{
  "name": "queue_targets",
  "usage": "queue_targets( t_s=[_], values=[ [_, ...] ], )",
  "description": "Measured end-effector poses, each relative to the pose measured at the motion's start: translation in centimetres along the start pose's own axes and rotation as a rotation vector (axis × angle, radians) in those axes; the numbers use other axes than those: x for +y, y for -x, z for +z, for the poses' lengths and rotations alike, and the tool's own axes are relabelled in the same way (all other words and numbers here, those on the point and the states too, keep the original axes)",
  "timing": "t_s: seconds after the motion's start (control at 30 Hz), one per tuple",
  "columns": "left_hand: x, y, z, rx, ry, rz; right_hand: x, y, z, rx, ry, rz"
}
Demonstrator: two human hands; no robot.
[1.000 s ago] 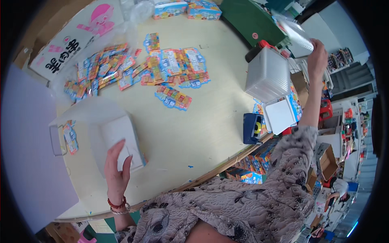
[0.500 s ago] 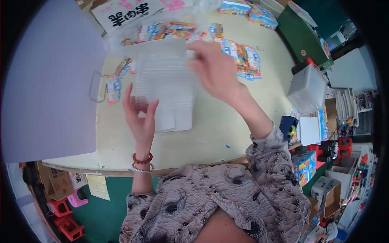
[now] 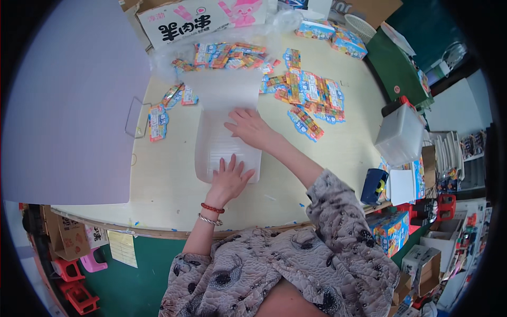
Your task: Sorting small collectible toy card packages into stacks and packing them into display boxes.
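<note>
A translucent white plastic tray (image 3: pixel 208 150) with a ridged bottom lies on the table in front of me. At its far end a pale, smooth flap or sheet (image 3: pixel 224 91) extends away from me; whether it is joined to the tray I cannot tell. My left hand (image 3: pixel 229 180) rests in the near end, its fingers spread on the ridges. Over the right side of the tray lies my right hand (image 3: pixel 249 128), flat with its fingers apart. Neither hand holds anything.
Colourful snack packets (image 3: pixel 311 92) lie beyond and right of the tray, more (image 3: pixel 158 122) at its left. A large pale panel (image 3: pixel 68 121) covers the left side. A clear plastic bin (image 3: pixel 401 132) and a blue tape dispenser (image 3: pixel 375 186) stand at the right edge.
Both hands have come down from around the plastic into the tray, the right one from its far right corner. The ridged inside now shows plainly. The whole view has shifted a little.
</note>
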State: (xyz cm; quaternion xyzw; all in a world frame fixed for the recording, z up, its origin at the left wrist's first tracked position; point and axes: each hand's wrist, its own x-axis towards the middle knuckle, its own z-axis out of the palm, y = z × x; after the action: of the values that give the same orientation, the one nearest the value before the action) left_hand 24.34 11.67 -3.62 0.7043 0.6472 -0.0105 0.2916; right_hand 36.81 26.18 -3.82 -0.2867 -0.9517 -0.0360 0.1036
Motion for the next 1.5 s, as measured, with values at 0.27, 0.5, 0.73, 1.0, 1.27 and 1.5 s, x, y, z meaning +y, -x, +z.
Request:
queue_targets(
  t_s=[0.27,0.5,0.73,1.0,1.27,1.5],
  values=[
    [-9.2,5.2,2.8,-0.037,-0.185,-0.104,6.4,7.3,-2.2,0.652,-0.301,0.311],
    [-9.0,8.8,-4.3,0.03,-0.044,-0.471,13.1,3.9,1.6,0.455,-0.194,0.343],
    [-1.7,4.5,-6.1,0.729,0.318,-0.159,22.4,-3.2,5.7,0.324,-0.464,0.563],
    [0.4,-22.8,-6.8,0.927,0.381,-0.185,24.3,-9.2,7.8,0.326,-0.32,0.425],
    [-8.1,-32.6,-10.1,0.799,0.24,-0.679,25.9,-12.9,10.0,0.176,-0.195,0.425],
    [-4.1,-29.2,-6.3,0.773,0.173,-0.483,20.1,-9.4,9.3,0.03,-0.269,0.338]
  ],
)
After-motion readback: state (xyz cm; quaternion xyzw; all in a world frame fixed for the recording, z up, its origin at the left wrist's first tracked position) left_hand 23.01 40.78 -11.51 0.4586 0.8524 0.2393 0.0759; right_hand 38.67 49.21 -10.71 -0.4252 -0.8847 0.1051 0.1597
